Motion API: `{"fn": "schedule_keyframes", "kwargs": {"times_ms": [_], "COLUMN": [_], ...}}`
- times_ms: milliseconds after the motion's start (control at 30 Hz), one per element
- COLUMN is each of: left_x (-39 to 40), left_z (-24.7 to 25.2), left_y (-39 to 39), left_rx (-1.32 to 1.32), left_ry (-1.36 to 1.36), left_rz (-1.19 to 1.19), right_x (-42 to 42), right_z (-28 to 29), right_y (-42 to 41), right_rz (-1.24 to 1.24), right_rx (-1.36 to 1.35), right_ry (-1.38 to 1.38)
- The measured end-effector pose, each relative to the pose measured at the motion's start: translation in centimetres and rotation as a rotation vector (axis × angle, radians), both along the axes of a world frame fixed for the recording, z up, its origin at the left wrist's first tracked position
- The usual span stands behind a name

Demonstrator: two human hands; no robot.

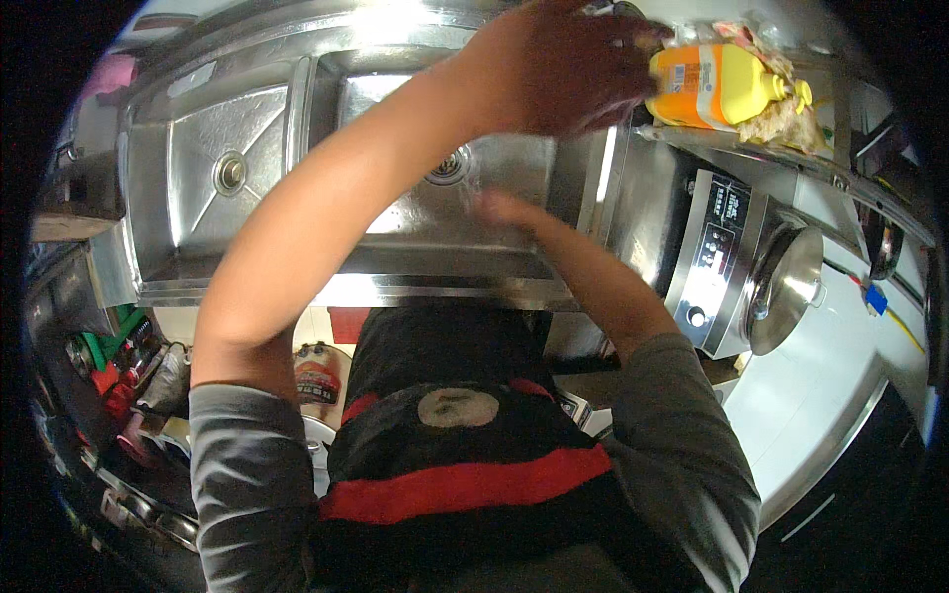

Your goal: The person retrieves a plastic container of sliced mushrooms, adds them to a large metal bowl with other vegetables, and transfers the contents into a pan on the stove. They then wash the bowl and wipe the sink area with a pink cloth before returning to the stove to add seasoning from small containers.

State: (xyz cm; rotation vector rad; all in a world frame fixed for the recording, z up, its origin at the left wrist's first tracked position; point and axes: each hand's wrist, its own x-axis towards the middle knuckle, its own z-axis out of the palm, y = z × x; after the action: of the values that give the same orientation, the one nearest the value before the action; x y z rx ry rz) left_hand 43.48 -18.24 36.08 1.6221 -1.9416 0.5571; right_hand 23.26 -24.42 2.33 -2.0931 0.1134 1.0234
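Note:
My left arm crosses over the double-basin stainless steel sink. My left hand is in shadow at the sink's far right, with its fingers beside a yellow plastic bottle. A small shiny piece of metal shows past those fingers, and whether they grip it is unclear. The bottle bears an orange label and lies on its side by a crumpled beige cloth. Low in the right basin, near its drain, my right hand is blurred. Its fingers cannot be made out.
The left basin has its own drain strainer. At right stands a countertop cooker with a control panel, beside a lidded steel pot. Bottles and bags crowd the lower left. A black apron with red trim covers my front.

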Motion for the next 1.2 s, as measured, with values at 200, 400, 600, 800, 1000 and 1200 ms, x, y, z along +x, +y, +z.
{"fn": "schedule_keyframes", "kwargs": {"times_ms": [200, 400, 600, 800, 1000, 1200], "left_x": [-3.3, -13.0, -15.5, -16.4, -16.4, -16.9], "left_z": [-14.8, -25.8, -26.3, -27.6, -27.5, -27.0], "left_y": [11.9, 27.5, 27.9, 26.1, 26.1, 26.1], "left_rx": [0.2, 0.662, 0.64, 0.668, 0.589, 0.641], "left_ry": [0.74, 1.03, 0.961, 0.786, 0.758, 0.744], "left_rz": [0.538, 0.825, 0.843, 0.803, 0.811, 0.802], "right_x": [-9.1, -5.3, 3.8, 0.1, 3.5, -8.1], "right_z": [-3.7, -14.7, -6.9, -8.8, -10.6, -15.7], "right_y": [-0.1, 3.6, -1.7, -4.3, 1.3, -7.7], "right_rz": [-0.97, -1.343, -0.931, -0.305, -0.866, 0.015], "right_rx": [-0.056, 0.313, 0.181, -0.283, 0.167, -0.139], "right_ry": [0.782, 0.586, 0.534, 0.501, 0.352, 0.321]}}
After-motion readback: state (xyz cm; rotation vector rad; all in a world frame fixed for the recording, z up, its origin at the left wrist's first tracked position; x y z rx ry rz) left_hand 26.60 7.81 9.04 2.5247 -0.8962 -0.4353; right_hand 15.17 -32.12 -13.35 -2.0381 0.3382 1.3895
